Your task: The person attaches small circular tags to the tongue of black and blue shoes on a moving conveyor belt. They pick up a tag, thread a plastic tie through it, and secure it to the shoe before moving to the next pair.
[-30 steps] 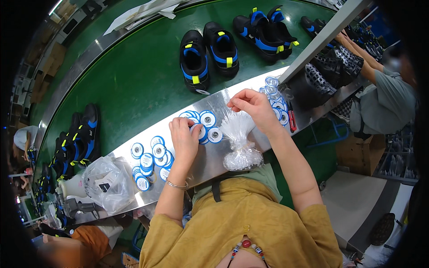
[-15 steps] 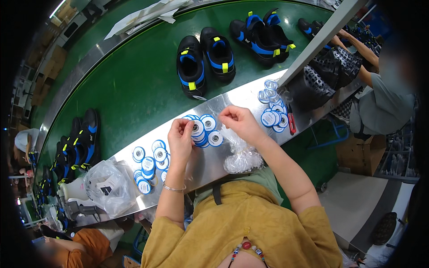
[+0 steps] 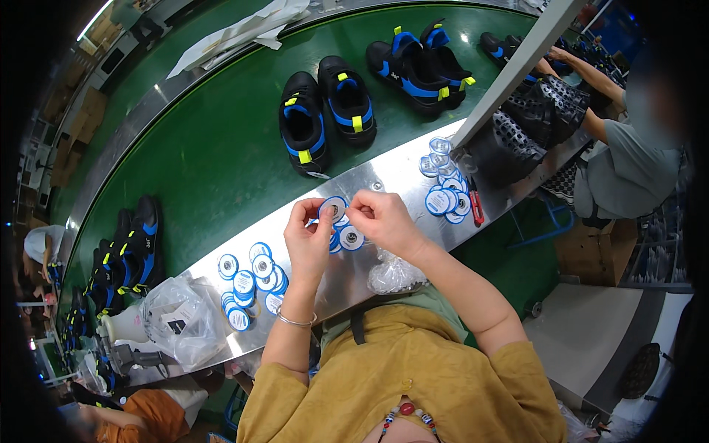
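Note:
My left hand [image 3: 307, 238] pinches a round white tag [image 3: 334, 207] with a blue rim and a dark centre mark. Close against the tag's right edge, my right hand [image 3: 385, 225] has its thumb and fingertips pressed together; whatever they hold is too fine to make out. More round tags [image 3: 351, 238] lie on the metal ledge just beneath my hands. A bundle of clear plastic loop fasteners [image 3: 396, 275] rests below my right wrist, partly covered by it.
Loose tag piles lie left [image 3: 244, 282] and right [image 3: 438, 200] on the ledge [image 3: 295, 258]. Beside the right pile is a red cutter [image 3: 476, 207]. Black-and-blue shoes [image 3: 301, 125] stand on the green belt [image 3: 221, 162]. A clear bag [image 3: 185, 321] sits left; a grey post [image 3: 517, 74] rises right, near a co-worker.
My right hand has come left and down to meet the tag in my left hand. The left hand has moved slightly right, lifting the tag off the pile. The whole view has shifted a little.

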The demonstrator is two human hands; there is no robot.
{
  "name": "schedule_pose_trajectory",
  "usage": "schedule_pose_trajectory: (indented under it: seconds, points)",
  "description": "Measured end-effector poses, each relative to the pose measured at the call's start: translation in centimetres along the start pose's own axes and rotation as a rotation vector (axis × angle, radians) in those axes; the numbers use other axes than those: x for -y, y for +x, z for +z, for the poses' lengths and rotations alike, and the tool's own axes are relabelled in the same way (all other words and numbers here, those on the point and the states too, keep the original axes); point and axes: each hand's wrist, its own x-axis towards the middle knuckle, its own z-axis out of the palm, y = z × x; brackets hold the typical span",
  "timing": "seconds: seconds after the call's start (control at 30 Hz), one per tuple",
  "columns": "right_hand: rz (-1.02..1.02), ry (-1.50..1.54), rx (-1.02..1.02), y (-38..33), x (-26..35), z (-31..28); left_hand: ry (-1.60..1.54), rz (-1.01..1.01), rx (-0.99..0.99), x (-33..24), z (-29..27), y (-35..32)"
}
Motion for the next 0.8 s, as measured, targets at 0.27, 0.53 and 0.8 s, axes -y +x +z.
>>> schedule_pose_trajectory:
  seconds: [0.27, 0.53, 0.8]
  points:
    - [0.011, 0.008, -0.009, 0.2, 0.2, 0.1, 0.158, 0.135, -0.074, -0.1, 0.3, -0.4]
    - [0.023, 0.052, -0.006, 0.3, 0.2, 0.0, 0.242, 0.228, -0.054, 0.3, 0.5, -0.4]
    - [-0.006, 0.153, 0.024, 0.2, 0.1, -1.2, -0.068, 0.13, 0.114, -1.0, 0.5, -0.3]
